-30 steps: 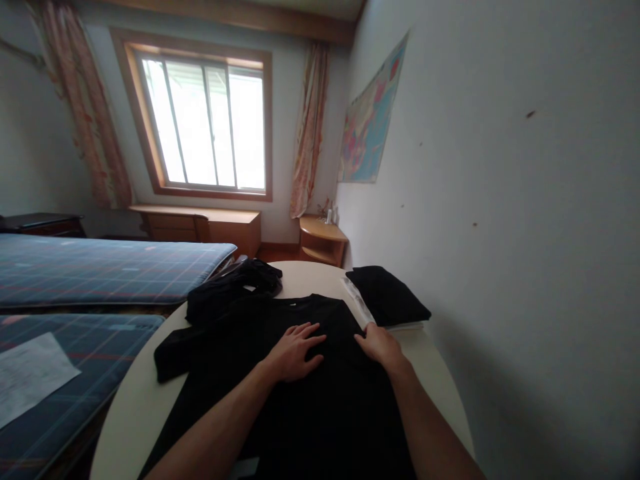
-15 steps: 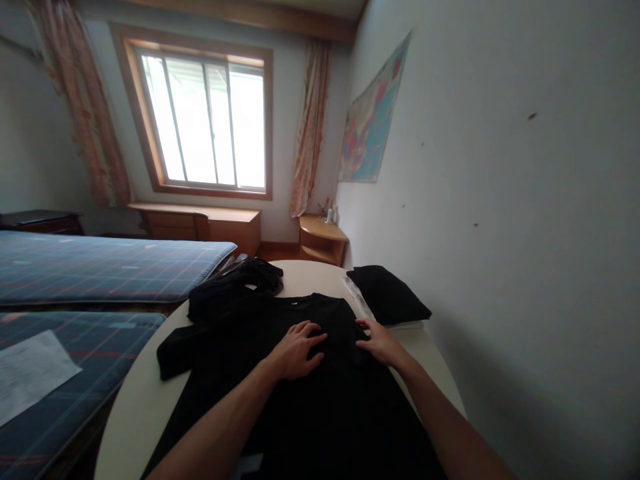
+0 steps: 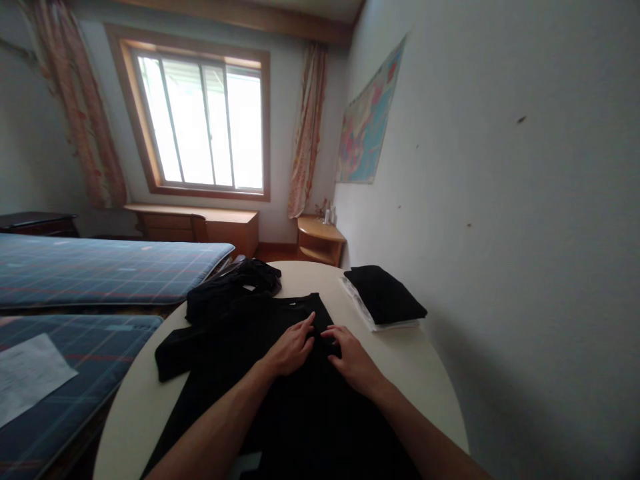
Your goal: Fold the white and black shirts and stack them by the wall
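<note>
A black long-sleeved shirt [image 3: 235,347] is spread on the round cream table [image 3: 135,407], its neckline at the far side and one sleeve stretched out to the left. Its right side is folded inward. My left hand [image 3: 293,348] lies on the upper middle of the shirt, fingers extended and thumb apart, holding nothing. Close beside it, my right hand [image 3: 354,360] has its fingers and thumb curled around cloth at the folded right side. The dark fabric hides exactly how much it grips.
Crumpled dark clothing [image 3: 233,283] sits at the table's far left. A folded black garment [image 3: 383,293] on clear packaging lies at the far right, near the white wall [image 3: 500,320]. Plaid mattresses [image 3: 110,267] stand to the left, with a paper sheet [image 3: 35,377] on the nearer one.
My right hand has moved left, bringing the shirt's right side inward and uncovering table beside the folded garment. My left hand has shifted slightly left, its fingers now closer together.
</note>
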A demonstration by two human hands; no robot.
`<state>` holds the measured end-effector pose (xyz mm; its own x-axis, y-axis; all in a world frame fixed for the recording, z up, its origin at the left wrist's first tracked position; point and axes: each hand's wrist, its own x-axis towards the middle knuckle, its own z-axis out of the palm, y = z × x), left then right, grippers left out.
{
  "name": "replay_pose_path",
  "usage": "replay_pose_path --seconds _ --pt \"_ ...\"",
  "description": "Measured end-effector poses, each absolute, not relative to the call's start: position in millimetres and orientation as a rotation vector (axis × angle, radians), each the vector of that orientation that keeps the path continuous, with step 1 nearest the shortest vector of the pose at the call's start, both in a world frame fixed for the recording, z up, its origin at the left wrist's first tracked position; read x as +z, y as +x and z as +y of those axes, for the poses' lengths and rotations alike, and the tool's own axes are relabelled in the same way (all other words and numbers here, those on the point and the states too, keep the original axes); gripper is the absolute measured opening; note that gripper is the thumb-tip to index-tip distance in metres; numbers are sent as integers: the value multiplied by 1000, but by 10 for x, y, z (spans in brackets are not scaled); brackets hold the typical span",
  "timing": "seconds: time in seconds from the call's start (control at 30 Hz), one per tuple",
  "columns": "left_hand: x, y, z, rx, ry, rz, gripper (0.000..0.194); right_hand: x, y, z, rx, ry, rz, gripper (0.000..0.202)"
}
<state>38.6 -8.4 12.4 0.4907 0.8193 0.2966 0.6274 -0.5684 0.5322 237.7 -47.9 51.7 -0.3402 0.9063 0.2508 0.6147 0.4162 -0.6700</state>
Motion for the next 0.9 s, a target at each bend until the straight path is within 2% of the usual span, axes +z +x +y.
replay_pose_path --seconds 0.2,0.4,0.5,0.7,0.9 --pt "101 395 -63 754 2489 1255 48 572 2435 -645 558 -1397 -2136 47" --pt "129 400 -91 771 2523 1270 45 721 2575 -858 368 -1879 -2260 24" --pt "140 405 -98 769 2510 1270 46 722 2579 -902 366 -1951 -2276 15" --pt "105 384 -42 947 2381 1334 51 751 2418 -969 518 -1704 -2202 20" --pt "93 378 18 1026 2312 1549 48 696 2259 -1080 809 -1477 -2199 41"
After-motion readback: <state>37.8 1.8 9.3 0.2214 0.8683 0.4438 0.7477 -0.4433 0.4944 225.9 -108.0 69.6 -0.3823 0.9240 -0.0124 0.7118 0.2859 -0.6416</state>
